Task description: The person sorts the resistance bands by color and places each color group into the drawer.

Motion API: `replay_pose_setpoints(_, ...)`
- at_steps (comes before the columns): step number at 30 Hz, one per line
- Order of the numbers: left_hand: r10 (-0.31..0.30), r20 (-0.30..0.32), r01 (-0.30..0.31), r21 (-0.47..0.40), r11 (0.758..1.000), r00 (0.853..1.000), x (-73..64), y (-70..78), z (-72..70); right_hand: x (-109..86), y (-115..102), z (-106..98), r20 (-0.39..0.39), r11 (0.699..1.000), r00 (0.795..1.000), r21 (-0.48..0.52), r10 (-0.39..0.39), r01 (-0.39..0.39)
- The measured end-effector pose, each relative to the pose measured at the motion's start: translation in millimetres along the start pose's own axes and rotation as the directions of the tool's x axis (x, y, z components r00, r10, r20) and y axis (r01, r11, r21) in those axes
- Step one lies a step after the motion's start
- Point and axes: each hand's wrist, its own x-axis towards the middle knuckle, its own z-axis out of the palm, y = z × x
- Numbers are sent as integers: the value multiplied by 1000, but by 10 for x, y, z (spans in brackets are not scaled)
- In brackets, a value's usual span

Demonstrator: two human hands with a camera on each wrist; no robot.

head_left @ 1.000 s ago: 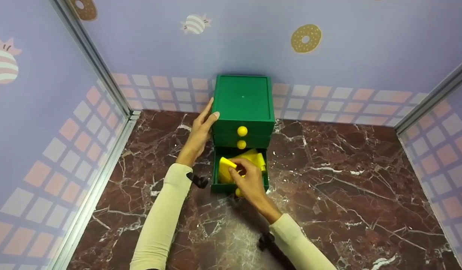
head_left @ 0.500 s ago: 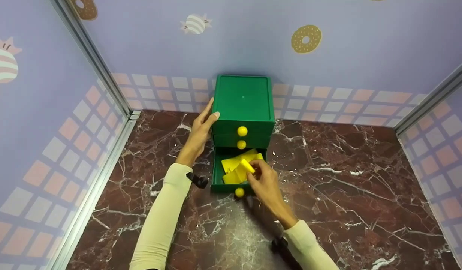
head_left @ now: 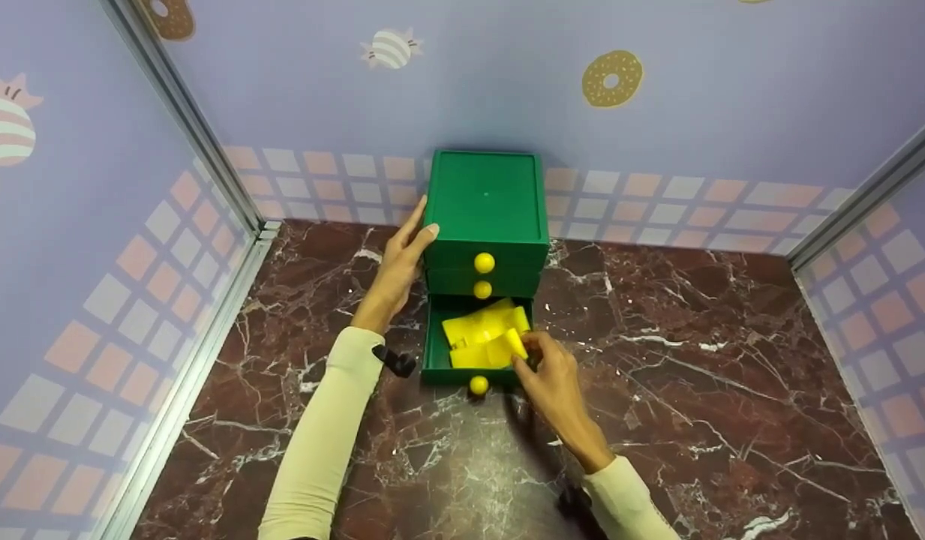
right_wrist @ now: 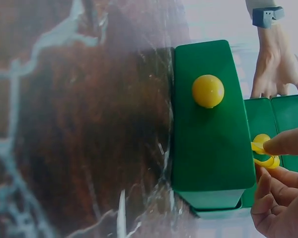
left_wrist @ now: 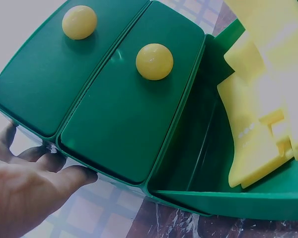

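Observation:
A green three-drawer box [head_left: 486,196] stands against the back wall, its bottom drawer [head_left: 437,352] pulled out. Several yellow plastic pieces [head_left: 473,326] lie overlapping in that drawer; the left wrist view shows them close up, with notched edges. My left hand [head_left: 394,274] rests along the box's left side, thumb at the top front corner. At the drawer's right front corner, my right hand [head_left: 556,375] pinches a yellow plastic piece [head_left: 516,343] between thumb and fingers. In the right wrist view, the thin curved edge of this piece [right_wrist: 272,162] shows between the fingertips.
Round yellow knobs sit on the drawer fronts, the lowest knob [head_left: 479,385] on the pulled-out drawer. Dark red marbled tabletop [head_left: 695,390] spreads around the box. Patterned lilac walls [head_left: 282,75] enclose the back and both sides, with metal strips [head_left: 199,127] at the corners.
My right hand has moved right and toward me, from the drawer's middle to its right front corner, with the yellow piece between its fingers. The left hand has stayed on the box.

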Motion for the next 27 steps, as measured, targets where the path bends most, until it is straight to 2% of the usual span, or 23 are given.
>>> replay_pose_setpoints(4,0,3,0,-5,1000,1000,-1,-1,0,-49,73,-13,-1,1000,1000,-2,-4,4)
replay_pose_setpoints(17,-1,9,1,-13,1000,1000,2,-13,-7,-173,169,-184,-7,994,1000,109,19,-18)
replay_pose_setpoints(27,-4,4,4,-10,1000,1000,-1,-1,2,-367,62,-209,113,972,990,212,82,-105)
